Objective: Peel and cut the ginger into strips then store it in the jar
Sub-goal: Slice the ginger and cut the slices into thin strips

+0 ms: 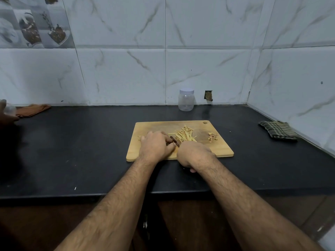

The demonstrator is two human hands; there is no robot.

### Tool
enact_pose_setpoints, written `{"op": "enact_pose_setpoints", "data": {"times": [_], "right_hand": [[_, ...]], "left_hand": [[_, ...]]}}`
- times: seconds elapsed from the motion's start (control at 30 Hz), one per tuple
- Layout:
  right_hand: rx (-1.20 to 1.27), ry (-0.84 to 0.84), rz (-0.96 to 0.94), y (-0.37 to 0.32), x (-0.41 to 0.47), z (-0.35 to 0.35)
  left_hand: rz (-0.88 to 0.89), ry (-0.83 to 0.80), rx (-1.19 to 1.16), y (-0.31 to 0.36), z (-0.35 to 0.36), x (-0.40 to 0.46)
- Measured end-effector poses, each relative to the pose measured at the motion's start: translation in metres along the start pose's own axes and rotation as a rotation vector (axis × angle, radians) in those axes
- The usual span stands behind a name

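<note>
Lying just beyond both hands' grip, ginger strips point(184, 135) cover the cutting board point(223, 147).

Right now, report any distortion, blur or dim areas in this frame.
Head view: wide-angle bending bows the countertop edge and tile lines; far left edge is smeared; foreground below the counter is dark; the cutting board, ginger strips and jar are evenly lit and reasonably sharp.

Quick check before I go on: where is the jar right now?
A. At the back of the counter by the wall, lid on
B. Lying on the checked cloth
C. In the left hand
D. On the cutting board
A: the jar stands upright behind the cutting board, against the wall, lid on and apparently empty.
</note>
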State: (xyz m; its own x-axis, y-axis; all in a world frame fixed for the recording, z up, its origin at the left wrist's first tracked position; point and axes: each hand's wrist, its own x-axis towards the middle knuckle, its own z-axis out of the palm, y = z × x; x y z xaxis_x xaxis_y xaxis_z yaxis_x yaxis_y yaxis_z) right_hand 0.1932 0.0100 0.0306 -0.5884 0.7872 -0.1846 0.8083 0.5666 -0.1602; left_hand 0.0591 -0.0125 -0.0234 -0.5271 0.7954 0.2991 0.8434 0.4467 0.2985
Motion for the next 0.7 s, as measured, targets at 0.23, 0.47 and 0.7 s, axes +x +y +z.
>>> {"op": "enact_pose_setpoints", "data": {"times": [0.23,0.47,0.7], "right_hand": [[-0.012,-0.045,0.016,-0.003,-0.003,-0.001],[-0.099,-0.061,-0.021,-0.004,-0.006,-0.002],[-0.175,-0.027,-0.040,-0.003,-0.007,0.002]], "left_hand": [[0.014,-0.019,0.040,0.002,-0.001,0.000],[0.054,-0.044,0.133,0.007,-0.005,-0.004],[-0.052,-0.082,0.033,0.001,-0.010,0.013]]}}
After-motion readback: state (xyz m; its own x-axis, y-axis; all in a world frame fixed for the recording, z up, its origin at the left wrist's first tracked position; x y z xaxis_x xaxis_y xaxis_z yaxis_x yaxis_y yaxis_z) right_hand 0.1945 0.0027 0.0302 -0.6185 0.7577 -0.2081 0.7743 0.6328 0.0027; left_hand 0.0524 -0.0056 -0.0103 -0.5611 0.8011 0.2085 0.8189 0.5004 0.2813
